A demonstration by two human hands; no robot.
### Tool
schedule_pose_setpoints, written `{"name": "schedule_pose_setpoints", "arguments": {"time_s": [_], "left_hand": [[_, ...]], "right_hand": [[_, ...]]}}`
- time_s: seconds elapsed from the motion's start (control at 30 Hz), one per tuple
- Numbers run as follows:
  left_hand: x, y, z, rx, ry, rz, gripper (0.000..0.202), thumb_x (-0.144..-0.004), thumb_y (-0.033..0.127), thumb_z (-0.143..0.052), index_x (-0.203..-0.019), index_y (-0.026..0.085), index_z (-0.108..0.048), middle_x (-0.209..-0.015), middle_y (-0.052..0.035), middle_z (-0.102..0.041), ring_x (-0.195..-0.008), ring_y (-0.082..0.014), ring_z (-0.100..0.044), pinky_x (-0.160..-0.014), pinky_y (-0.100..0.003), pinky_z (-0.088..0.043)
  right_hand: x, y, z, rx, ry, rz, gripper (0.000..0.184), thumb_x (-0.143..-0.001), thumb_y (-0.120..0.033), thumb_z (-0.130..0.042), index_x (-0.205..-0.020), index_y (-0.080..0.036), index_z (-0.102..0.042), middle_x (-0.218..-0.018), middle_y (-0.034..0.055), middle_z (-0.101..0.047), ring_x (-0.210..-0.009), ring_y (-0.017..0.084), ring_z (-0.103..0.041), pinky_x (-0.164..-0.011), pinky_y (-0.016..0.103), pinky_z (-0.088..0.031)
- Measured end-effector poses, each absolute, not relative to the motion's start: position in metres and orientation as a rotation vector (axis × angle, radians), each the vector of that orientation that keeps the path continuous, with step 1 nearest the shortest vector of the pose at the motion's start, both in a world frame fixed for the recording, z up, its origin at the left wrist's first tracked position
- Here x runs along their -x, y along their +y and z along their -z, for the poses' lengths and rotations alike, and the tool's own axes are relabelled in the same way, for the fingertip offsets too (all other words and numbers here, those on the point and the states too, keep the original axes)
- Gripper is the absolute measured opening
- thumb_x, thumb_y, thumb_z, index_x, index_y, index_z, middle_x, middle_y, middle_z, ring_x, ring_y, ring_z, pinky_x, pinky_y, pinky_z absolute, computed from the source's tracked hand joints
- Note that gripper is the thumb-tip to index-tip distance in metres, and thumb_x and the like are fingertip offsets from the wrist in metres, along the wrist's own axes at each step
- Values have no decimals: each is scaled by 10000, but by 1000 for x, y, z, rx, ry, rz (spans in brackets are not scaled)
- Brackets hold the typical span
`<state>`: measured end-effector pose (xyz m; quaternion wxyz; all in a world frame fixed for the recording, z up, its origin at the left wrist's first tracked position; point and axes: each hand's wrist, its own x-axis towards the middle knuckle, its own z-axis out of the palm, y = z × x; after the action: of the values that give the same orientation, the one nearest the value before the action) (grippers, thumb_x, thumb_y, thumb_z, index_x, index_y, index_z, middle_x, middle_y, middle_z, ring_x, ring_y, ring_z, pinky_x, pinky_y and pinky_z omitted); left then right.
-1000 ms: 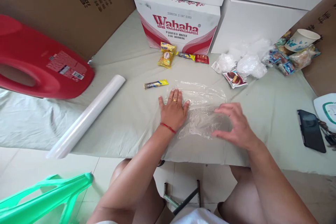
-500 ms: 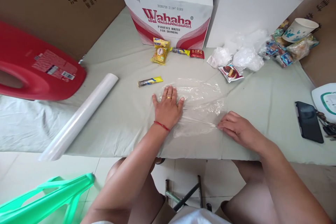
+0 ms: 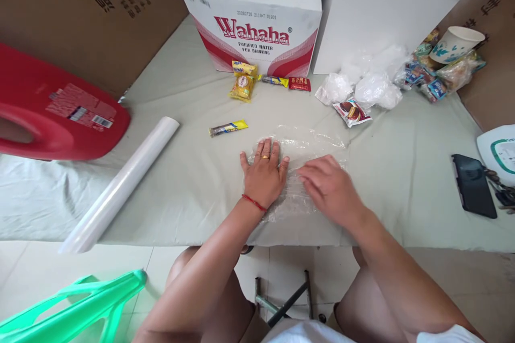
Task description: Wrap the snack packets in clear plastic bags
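Note:
A thin, wrinkled sheet of clear plastic film (image 3: 309,135) lies on the cloth-covered table in front of me. My left hand (image 3: 263,171), wearing a ring and a red cord bracelet, presses flat on the film's left part with fingers spread. Just right of it, my right hand (image 3: 328,187) hovers over the film with thumb and fingertips closed together. Its pinch is slightly blurred, and whatever it may hold is hidden. Beyond my left hand lies a small yellow-and-blue snack bar (image 3: 228,128).
A white film roll (image 3: 120,185) and a red jug (image 3: 68,107) are at left. Wrapped snacks (image 3: 242,86) lie before the Wahaha box (image 3: 257,32). Crumpled clear plastic (image 3: 376,83), a dark-red snack packet (image 3: 353,112), a paper cup (image 3: 456,45) and a phone (image 3: 473,185) are to the right.
My right hand has moved left and slightly forward, from the film's right edge to over its middle beside my left hand. The left hand stays flat on the film.

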<state>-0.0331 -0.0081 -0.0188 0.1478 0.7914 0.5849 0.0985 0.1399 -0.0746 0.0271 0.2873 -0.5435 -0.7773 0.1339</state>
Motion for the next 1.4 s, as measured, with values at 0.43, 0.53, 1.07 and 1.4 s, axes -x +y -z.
{"name": "schedule_pose_setpoints", "arguments": {"time_s": [0.43, 0.53, 1.07, 1.4], "left_hand": [[74, 49, 15, -1966, 1493, -457, 554, -1027, 359, -356, -1545, 212, -484, -1653, -97, -433, -1561, -227, -359, -1300, -523, -219], [79, 58, 16, -1886, 1471, -540, 563, -990, 331, -386, -1509, 169, -535, -1614, -99, -491, -1526, -211, -423, -1292, -440, -285], [81, 68, 11, -1921, 1320, -388, 553, -973, 344, -384, -1455, 176, -598, -1582, -91, -536, -1553, -236, -375, -1319, -510, -167], [67, 66, 6, -2059, 1537, -317, 463, -887, 163, -466, -1242, 203, -759, -1520, -72, -596, -1464, -290, -445, -1234, -489, -359]], "right_hand": [[-102, -87, 9, 1114, -2612, -548, 386, -1034, -271, -544, -1395, -160, -629, -1571, 123, -533, -1508, 292, -423, -1262, 519, -369], [-113, -82, -4, 934, -2536, -761, 316, -1012, -361, -610, -1239, -166, -712, -1384, 110, -688, -1396, 274, -549, -1225, 481, -420], [-88, -71, -5, 999, -2499, -531, 378, -1038, -437, -552, -1283, -179, -679, -1497, 107, -592, -1510, 279, -371, -1281, 509, -308], [-49, -97, 3, 1017, -2672, -590, 560, -1079, -501, -417, -1467, -119, -549, -1580, 128, -515, -1547, 279, -311, -1310, 514, -209]]}}
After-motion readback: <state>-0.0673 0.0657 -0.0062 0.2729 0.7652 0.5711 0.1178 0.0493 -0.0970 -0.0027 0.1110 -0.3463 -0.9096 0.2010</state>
